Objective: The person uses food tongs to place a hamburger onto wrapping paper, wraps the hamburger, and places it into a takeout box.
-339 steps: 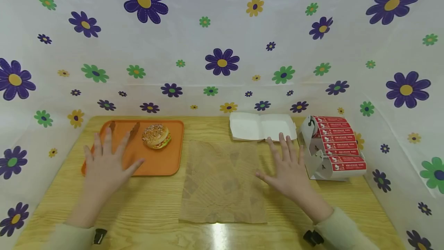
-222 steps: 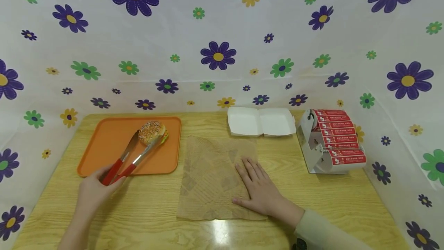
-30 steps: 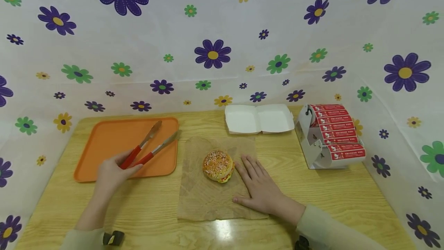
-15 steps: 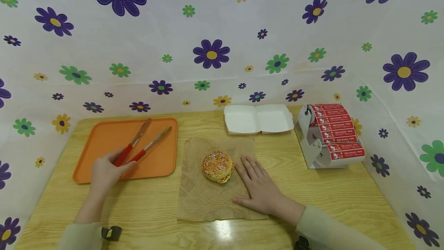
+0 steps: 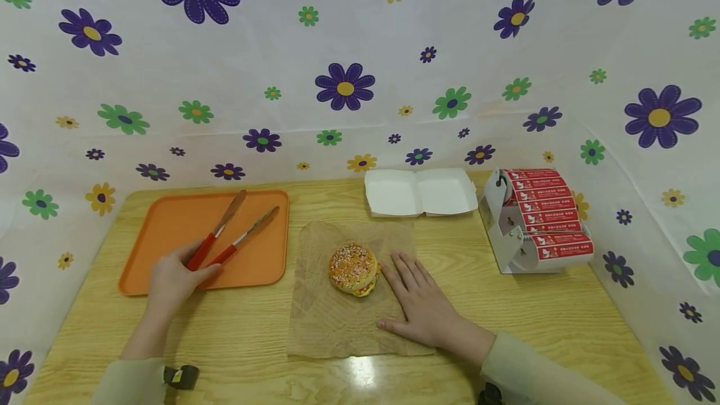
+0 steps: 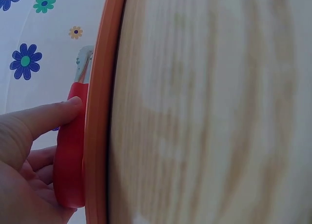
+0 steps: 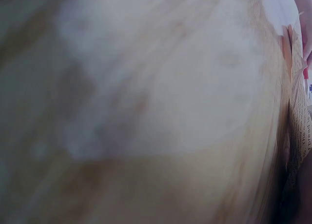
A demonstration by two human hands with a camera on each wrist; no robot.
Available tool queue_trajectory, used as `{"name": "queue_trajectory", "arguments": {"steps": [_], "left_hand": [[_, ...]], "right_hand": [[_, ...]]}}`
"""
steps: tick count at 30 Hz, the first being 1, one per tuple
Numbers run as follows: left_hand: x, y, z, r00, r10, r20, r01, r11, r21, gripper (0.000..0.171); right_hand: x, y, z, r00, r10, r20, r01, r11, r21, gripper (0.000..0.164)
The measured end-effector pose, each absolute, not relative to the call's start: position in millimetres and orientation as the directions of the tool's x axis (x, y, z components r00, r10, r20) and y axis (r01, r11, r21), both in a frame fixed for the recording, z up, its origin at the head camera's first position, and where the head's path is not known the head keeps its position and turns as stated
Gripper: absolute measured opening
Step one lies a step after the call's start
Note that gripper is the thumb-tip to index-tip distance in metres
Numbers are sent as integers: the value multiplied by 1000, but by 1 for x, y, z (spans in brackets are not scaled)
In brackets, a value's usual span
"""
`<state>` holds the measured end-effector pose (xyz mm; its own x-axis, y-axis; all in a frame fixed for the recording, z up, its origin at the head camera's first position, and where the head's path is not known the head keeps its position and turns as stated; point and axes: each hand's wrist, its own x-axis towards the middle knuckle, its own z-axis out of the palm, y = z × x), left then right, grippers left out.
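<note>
My left hand (image 5: 170, 281) grips the red handles of a pair of metal tongs (image 5: 202, 251), whose arms lie spread over the orange tray (image 5: 169, 217). In the left wrist view, thumb and fingers hold the red handle (image 6: 70, 151) close to the tray's rim (image 6: 99, 107). A sesame-seed burger (image 5: 352, 267) sits on a sheet of brown wrapping paper (image 5: 323, 330). My right hand (image 5: 420, 305) rests flat on the paper's right side, fingers straight, fingertips just beside the burger. The right wrist view is mostly blurred table, with the printed paper (image 7: 302, 121) at its edge.
An unfolded white takeaway box (image 5: 394, 194) stands at the back, behind the paper. To the right is a label dispenser (image 5: 509, 236) with a roll of red labels (image 5: 548, 205). Flower-patterned sheeting (image 5: 270, 30) encloses the wooden table (image 5: 242, 342) at the back and sides.
The left hand picked up the tongs and gripped the burger on the tray. The burger now lies on the paper, and the tongs are back at the tray. The right hand settled on the paper.
</note>
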<state>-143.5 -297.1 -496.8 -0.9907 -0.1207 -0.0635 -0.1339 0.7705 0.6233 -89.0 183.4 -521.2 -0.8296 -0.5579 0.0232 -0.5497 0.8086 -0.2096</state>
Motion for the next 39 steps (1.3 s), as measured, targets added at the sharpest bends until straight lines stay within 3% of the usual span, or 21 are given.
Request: {"name": "queue_trajectory", "arguments": {"steps": [7, 17, 30, 39], "left_hand": [[-142, -296, -493, -987, -145, -63, -148, 705, 694, 67], [-148, -287, -480, -973, -203, 107, -41, 615, 787, 44], [-169, -237, -478, -983, -85, 165, 98, 517, 850, 33], [-182, -190, -486, -995, 2, 101, 88, 504, 859, 33]], "right_hand": [[-90, 183, -522, -824, -564, 44, -560, 802, -206, 102], [-91, 185, -522, -835, -550, -6, -537, 818, -207, 106], [-91, 185, -522, -826, -564, 18, -557, 810, -186, 105], [-90, 185, -525, -832, -555, -17, -540, 816, -207, 107]]}}
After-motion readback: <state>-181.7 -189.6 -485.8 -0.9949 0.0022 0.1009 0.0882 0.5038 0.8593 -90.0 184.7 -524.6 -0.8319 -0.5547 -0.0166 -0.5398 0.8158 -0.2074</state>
